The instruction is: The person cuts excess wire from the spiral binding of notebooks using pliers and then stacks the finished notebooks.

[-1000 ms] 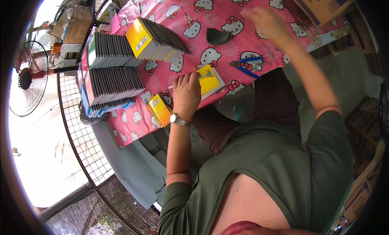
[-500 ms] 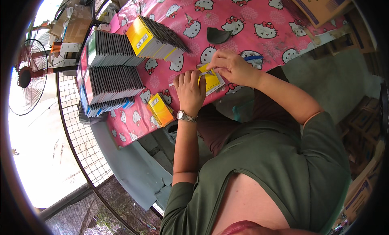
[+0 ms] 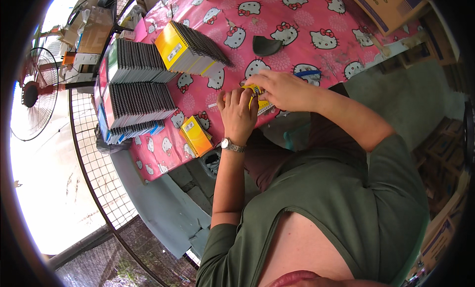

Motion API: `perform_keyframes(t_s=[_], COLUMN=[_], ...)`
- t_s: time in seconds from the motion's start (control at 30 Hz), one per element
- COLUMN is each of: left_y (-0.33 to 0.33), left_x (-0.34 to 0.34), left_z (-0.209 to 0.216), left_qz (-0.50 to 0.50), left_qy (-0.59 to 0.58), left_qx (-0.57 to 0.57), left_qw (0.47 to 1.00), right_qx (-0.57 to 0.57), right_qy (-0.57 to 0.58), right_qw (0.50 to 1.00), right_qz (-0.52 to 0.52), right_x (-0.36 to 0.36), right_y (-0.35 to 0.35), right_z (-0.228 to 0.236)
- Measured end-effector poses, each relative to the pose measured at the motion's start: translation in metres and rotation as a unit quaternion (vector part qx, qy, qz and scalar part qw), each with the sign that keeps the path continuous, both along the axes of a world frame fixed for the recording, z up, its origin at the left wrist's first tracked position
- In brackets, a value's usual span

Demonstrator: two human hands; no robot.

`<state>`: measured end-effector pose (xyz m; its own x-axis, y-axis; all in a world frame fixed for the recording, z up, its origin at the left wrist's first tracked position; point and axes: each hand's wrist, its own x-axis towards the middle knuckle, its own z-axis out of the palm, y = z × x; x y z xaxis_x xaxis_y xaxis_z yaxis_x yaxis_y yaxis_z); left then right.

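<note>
A small yellow spiral notebook (image 3: 265, 107), mostly covered by my hands, lies near the front edge of the table. Across its left part rests my left hand (image 3: 238, 106), fingers stretched out and slightly apart; a watch is on that wrist. My right hand (image 3: 282, 90) reaches over its upper right, thumb and forefinger apart with some yellow cover showing between them. Beside my left fingers a short white strip (image 3: 213, 105) lies on the cloth. Left of that wrist are small yellow-orange spiral notebooks (image 3: 197, 137), one partly under another.
Tall stacks of spiral notebooks (image 3: 139, 103) stand at the left, with a yellow-covered stack (image 3: 190, 48) behind. A dark curved piece (image 3: 266, 45) and a blue tool-like object (image 3: 308, 73) lie on the pink patterned tablecloth (image 3: 316, 20). A cardboard box (image 3: 388, 9) sits at far right.
My right hand has lowered onto the notebook, and its earlier pinch on a pale strip has come apart. My left hand has shifted slightly right and covers more of the cover.
</note>
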<state>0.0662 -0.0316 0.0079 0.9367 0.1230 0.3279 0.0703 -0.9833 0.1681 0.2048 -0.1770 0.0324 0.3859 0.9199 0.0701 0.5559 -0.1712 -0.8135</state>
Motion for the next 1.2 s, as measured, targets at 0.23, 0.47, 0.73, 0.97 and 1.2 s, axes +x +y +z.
perform_keyframes(t_s=[0.23, 0.47, 0.73, 0.97, 1.2], left_y=[0.011, 0.007, 0.009, 0.012, 0.015], left_x=[-0.006, -0.011, -0.016, -0.018, -0.020], left_z=[-0.005, -0.008, -0.013, -0.008, -0.013], left_qz=[-0.016, 0.099, 0.039, 0.025, 0.031], left_qy=[0.019, -0.040, -0.033, -0.046, -0.066], left_qx=[-0.036, 0.029, -0.084, -0.112, -0.103], left_qw=[0.999, 0.994, 0.995, 0.992, 0.992], right_qx=[-0.155, -0.066, -0.069, 0.004, -0.030], right_qy=[-0.129, -0.263, -0.002, 0.160, 0.396], right_qw=[0.966, 0.960, 0.978, 0.961, 0.882], right_qz=[-0.165, -0.076, 0.195, 0.224, 0.255], right_x=[0.070, 0.097, 0.062, 0.061, 0.056], right_y=[0.060, 0.055, 0.023, 0.027, 0.031], right_z=[-0.073, -0.102, -0.037, -0.022, -0.037])
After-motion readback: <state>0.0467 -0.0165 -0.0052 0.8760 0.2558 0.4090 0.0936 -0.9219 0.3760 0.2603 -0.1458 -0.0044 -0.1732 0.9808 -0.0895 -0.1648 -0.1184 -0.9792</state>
